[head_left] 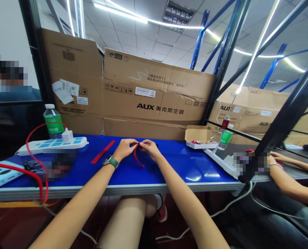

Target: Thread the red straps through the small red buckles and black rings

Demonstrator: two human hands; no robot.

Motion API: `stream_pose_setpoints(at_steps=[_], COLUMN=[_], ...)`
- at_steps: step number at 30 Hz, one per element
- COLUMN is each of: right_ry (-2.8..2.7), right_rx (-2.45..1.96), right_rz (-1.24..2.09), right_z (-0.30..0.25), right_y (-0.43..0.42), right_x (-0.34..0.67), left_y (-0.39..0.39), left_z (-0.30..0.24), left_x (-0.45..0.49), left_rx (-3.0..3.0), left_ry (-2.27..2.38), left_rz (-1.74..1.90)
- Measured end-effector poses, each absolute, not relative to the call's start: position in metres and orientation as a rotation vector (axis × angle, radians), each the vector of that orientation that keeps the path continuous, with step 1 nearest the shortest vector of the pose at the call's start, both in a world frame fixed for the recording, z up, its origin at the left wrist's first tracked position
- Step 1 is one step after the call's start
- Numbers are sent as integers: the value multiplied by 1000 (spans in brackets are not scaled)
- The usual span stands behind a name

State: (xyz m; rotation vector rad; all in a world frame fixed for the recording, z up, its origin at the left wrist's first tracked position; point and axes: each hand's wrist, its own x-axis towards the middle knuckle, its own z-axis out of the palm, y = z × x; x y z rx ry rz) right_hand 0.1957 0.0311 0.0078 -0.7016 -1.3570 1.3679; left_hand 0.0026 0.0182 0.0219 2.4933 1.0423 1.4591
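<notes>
My left hand (126, 148), with a watch on a green band at its wrist, is closed in a pinch over the blue tabletop (177, 166). My right hand (149, 148) pinches close beside it, and their fingertips meet. From between them a narrow red ribbon (137, 159) hangs in a curve down to the tabletop. A small dark bit shows at the fingertips, too small to name. Left of my left hand a flat red strip (103, 152) lies on the table.
A white power strip (52, 143) with a plugged-in charger and red cable lies left, near a water bottle (53, 121). An open small box (199, 140) stands back right. Cardboard (156, 93) walls the rear. Beyond the dark post, a co-worker's arm (291, 176) rests at another table.
</notes>
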Motion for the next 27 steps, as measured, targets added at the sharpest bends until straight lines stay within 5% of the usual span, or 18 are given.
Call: stream_pose_setpoints(at_steps=[27], right_ry=[-1185], right_rx=[-646], right_rz=[1469], right_z=[16], right_y=[31], right_x=[197], left_y=[20], left_z=[24], left_x=[6], left_rx=[2391], left_ry=[1048], left_rz=[1621])
